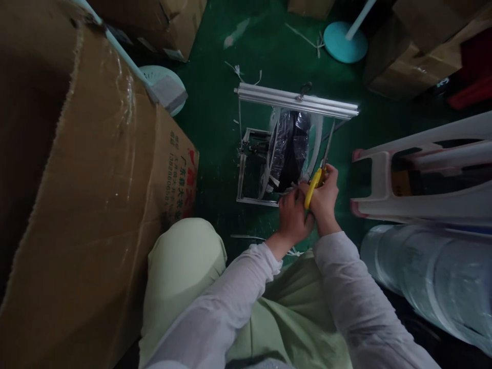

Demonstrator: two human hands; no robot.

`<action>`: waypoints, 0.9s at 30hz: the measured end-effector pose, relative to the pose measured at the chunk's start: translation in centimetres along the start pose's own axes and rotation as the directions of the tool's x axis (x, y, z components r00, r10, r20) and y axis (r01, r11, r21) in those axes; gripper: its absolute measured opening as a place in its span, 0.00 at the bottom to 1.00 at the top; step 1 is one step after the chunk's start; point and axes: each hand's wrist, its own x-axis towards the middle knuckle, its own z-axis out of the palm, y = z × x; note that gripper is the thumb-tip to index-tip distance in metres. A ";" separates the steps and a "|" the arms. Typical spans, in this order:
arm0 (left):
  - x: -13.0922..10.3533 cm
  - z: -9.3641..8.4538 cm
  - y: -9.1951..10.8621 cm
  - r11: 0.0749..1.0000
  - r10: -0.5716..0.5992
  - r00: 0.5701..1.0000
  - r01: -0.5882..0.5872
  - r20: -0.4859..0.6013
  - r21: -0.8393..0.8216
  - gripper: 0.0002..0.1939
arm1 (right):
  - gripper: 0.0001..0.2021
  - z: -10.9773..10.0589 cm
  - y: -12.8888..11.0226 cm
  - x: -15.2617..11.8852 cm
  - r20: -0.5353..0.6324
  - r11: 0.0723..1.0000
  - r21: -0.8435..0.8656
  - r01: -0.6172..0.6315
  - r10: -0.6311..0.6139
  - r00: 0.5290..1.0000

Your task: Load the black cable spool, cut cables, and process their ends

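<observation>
In the head view my right hand (325, 197) is closed around the yellow handles of a pair of scissors (315, 185). The metal blades point away from me, along the right side of a dark bundle wrapped in clear plastic (290, 146). My left hand (294, 218) sits close beside it at the bundle's near end. Its fingers are curled, and what they pinch is hidden. A silver metal frame (298, 100) stands around the bundle, its thick bar across the far side. A pale strap (317, 136) curves along the bundle's right edge.
A large open cardboard box (115, 169) takes up the left side. To the right lie a white plastic stool (378, 177) and a large clear water bottle (430, 277). Beyond are a round turquoise stand base (346, 42) and more boxes (418, 56) on the green floor (215, 92).
</observation>
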 end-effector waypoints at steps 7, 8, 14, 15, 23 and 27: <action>0.6 -0.5 -2.3 0.977 -0.186 0.982 0.189 -0.044 0.095 0.29 | 0.27 0.3 0.0 0.9 -0.038 0.998 0.061 0.013 -0.011 0.999; 0.4 -0.5 -2.6 0.966 -0.212 0.977 0.212 -0.021 0.148 0.28 | 0.27 0.3 0.0 0.9 -0.044 0.998 0.056 0.020 -0.017 0.999; -2.1 0.7 -2.5 0.955 -0.234 0.972 0.222 0.035 0.197 0.40 | 0.26 0.0 0.3 1.2 -0.030 0.998 0.044 0.053 -0.052 0.998; -2.5 1.1 -2.2 0.958 -0.240 0.970 0.228 0.049 0.172 0.43 | 0.26 0.0 0.4 1.3 -0.013 0.997 0.049 0.056 -0.055 0.998; -2.1 1.6 0.2 0.947 -0.310 0.947 0.300 0.080 0.117 0.48 | 0.26 -1.9 0.8 1.3 0.179 0.988 0.155 0.002 -0.030 0.983; -1.4 1.2 1.6 0.972 -0.231 0.972 0.230 0.028 0.044 0.48 | 0.23 -4.4 0.5 -1.0 0.239 0.967 0.253 -0.038 -0.024 0.971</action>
